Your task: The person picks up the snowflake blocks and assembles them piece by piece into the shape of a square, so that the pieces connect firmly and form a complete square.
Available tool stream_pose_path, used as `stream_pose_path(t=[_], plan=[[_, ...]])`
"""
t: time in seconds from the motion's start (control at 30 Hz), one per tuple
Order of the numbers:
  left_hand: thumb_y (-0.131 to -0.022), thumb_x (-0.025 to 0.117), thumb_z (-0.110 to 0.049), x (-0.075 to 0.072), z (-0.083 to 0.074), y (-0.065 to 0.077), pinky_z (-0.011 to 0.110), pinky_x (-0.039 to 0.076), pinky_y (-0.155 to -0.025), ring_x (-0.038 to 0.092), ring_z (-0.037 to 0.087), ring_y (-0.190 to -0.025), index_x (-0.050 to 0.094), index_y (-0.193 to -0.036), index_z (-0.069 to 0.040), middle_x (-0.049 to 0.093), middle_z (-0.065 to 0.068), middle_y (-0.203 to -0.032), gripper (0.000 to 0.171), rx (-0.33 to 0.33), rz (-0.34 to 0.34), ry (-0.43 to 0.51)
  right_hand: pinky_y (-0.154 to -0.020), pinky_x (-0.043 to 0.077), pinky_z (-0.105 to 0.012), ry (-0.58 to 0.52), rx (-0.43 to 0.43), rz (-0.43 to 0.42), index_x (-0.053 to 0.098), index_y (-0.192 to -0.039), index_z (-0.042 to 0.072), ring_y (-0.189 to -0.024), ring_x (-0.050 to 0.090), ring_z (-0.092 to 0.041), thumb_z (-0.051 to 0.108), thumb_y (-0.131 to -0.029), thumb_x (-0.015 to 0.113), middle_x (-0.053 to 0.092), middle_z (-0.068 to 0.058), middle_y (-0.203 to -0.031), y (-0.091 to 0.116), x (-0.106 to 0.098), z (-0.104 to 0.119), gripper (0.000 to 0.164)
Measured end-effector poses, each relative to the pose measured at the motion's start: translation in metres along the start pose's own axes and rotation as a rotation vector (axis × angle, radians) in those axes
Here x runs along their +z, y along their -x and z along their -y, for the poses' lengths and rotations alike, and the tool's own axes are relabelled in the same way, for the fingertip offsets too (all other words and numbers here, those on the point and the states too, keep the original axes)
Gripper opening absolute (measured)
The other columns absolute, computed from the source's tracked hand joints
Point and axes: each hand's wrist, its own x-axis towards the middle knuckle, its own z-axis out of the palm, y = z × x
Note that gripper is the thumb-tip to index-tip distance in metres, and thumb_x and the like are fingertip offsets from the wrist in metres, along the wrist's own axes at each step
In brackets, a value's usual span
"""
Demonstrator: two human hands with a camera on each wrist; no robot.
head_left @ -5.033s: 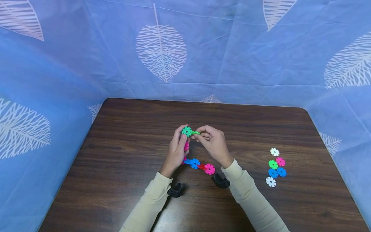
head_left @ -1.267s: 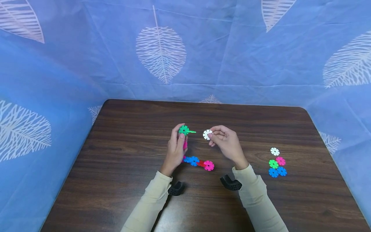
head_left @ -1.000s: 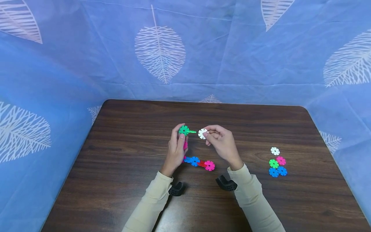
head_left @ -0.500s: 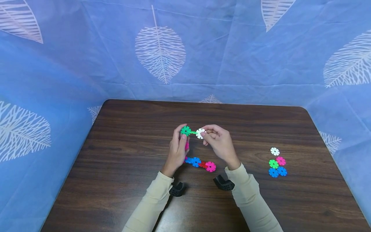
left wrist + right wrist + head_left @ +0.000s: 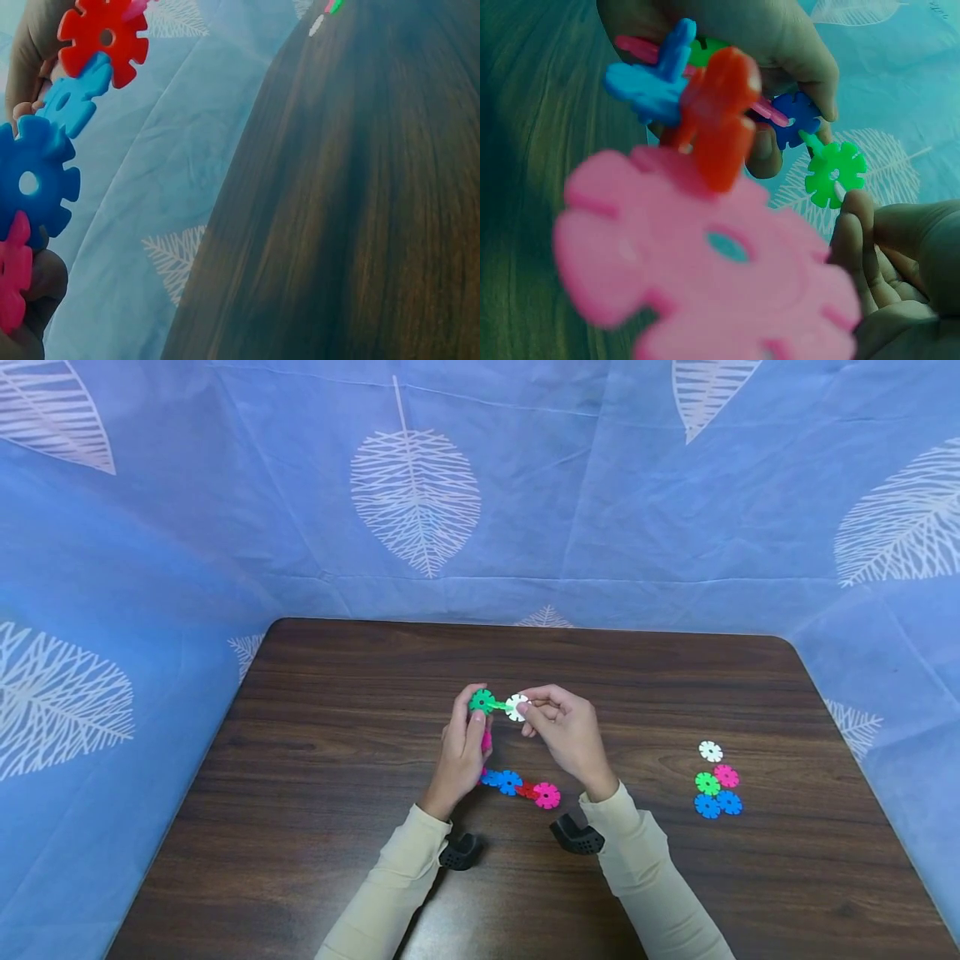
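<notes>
My left hand [image 5: 462,747] grips a chain of notched snowflake discs in the head view. At its top sits a green disc [image 5: 482,701], with a bright green disc [image 5: 835,175] joined edge-on. My right hand [image 5: 567,727] pinches a white disc [image 5: 517,707] by its right side. The white disc's left edge meets the bright green one, and the right wrist view shows its tip at that disc. Lower along the chain hang a blue disc [image 5: 509,783], a red disc [image 5: 527,791] and a pink end disc [image 5: 547,795]. Fingers hide the chain's middle.
Loose discs lie on the right of the dark wooden table [image 5: 315,827]: a white disc [image 5: 710,751], a pink disc [image 5: 725,776], a green disc [image 5: 707,783] and two blue discs [image 5: 729,802]. A blue leaf-print cloth [image 5: 525,485] hangs behind the table.
Five seconds ago my right hand was at the bright green disc. The lower white disc has left the right group, and my right hand has carried it leftward against the bright green disc.
</notes>
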Motion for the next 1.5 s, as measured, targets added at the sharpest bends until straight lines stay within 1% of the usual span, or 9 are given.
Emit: stream_pose_path(t=[0.37, 0.6, 0.8, 1.03, 1.17, 1.27, 1.33, 1.43, 1.5], plan=[[-0.105, 0.03, -0.02, -0.001, 0.012, -0.001, 0.024, 0.038, -0.038, 0.04, 0.011, -0.045, 0.032, -0.138, -0.015, 0.048, 0.021, -0.077, 0.033, 0.082, -0.034, 0.063, -0.063, 0.054, -0.022, -0.016, -0.023, 0.026, 0.061, -0.117, -0.005, -0.064, 0.063, -0.016, 0.014, -0.091, 0.063, 0.066, -0.022, -0.094, 0.001, -0.004, 0.0, 0.032], [-0.105, 0.028, -0.016, -0.004, 0.015, -0.002, 0.022, 0.036, -0.035, 0.038, 0.008, -0.042, 0.032, -0.137, -0.011, 0.046, 0.019, -0.073, 0.033, 0.12, -0.054, 0.106, -0.064, 0.054, -0.023, 0.016, -0.033, 0.009, 0.06, -0.117, -0.004, -0.07, 0.065, -0.009, 0.011, -0.095, 0.056, 0.067, -0.025, -0.1, 0.005, -0.03, -0.009, 0.027], [-0.103, 0.029, -0.008, -0.009, 0.012, -0.003, 0.02, 0.035, -0.037, 0.038, 0.016, -0.042, 0.03, -0.139, -0.005, 0.044, 0.023, -0.073, 0.036, 0.097, -0.061, 0.138, -0.063, 0.055, -0.024, 0.279, 0.004, -0.014, 0.063, -0.115, 0.0, -0.07, 0.067, -0.01, 0.019, -0.096, 0.055, 0.07, -0.021, -0.099, 0.016, -0.071, -0.029, 0.028], [-0.102, 0.03, -0.002, -0.014, -0.014, 0.0, 0.026, 0.041, -0.04, 0.04, 0.032, -0.047, 0.031, -0.137, 0.003, 0.046, 0.023, -0.075, 0.036, 0.09, -0.063, 0.111, -0.058, 0.049, -0.017, 0.577, 0.092, -0.074, 0.064, -0.113, 0.0, -0.064, 0.064, -0.004, 0.022, -0.097, 0.053, 0.071, -0.017, -0.089, 0.033, -0.132, -0.046, 0.029], [-0.102, 0.029, -0.003, -0.014, -0.017, 0.0, 0.024, 0.04, -0.04, 0.041, 0.029, -0.047, 0.031, -0.136, 0.003, 0.047, 0.02, -0.076, 0.035, 0.077, -0.067, 0.107, -0.079, 0.049, -0.042, 0.701, 0.17, -0.105, 0.064, -0.112, -0.002, -0.06, 0.059, 0.001, 0.024, -0.098, 0.051, 0.07, -0.018, -0.084, 0.041, -0.165, -0.053, 0.032], [-0.102, 0.029, -0.004, -0.014, -0.015, 0.0, 0.021, 0.039, -0.04, 0.041, 0.022, -0.047, 0.031, -0.136, 0.001, 0.047, 0.024, -0.076, 0.035, 0.072, -0.063, 0.116, -0.081, 0.042, -0.055, 0.778, 0.244, -0.128, 0.064, -0.108, -0.005, -0.059, 0.058, -0.006, 0.022, -0.097, 0.053, 0.069, -0.02, -0.083, 0.046, -0.183, -0.061, 0.031], [-0.102, 0.029, -0.004, -0.014, -0.014, 0.0, 0.02, 0.038, -0.041, 0.041, 0.018, -0.047, 0.031, -0.136, 0.001, 0.046, 0.024, -0.076, 0.034, 0.07, -0.062, 0.121, -0.087, 0.037, -0.06, 0.809, 0.301, -0.131, 0.063, -0.104, -0.008, -0.062, 0.061, -0.02, 0.019, -0.096, 0.056, 0.068, -0.023, -0.082, 0.048, -0.191, -0.066, 0.029], [-0.102, 0.029, -0.004, -0.014, -0.014, 0.0, 0.019, 0.038, -0.041, 0.04, 0.015, -0.047, 0.031, -0.136, 0.001, 0.047, 0.021, -0.076, 0.034, 0.068, -0.063, 0.126, -0.083, 0.04, -0.059, 0.84, 0.424, -0.124, 0.062, -0.102, -0.011, -0.083, 0.056, -0.042, 0.018, -0.092, 0.061, 0.066, -0.024, -0.082, 0.05, -0.199, -0.073, 0.03], [-0.102, 0.029, -0.004, -0.014, -0.013, 0.0, 0.019, 0.038, -0.041, 0.041, 0.016, -0.046, 0.031, -0.136, 0.001, 0.047, 0.017, -0.076, 0.034, 0.067, -0.068, 0.129, -0.09, 0.033, -0.063, 0.851, 0.482, -0.123, 0.061, -0.1, -0.013, -0.095, 0.049, -0.049, 0.017, -0.091, 0.063, 0.066, -0.026, -0.082, 0.05, -0.202, -0.078, 0.031]])
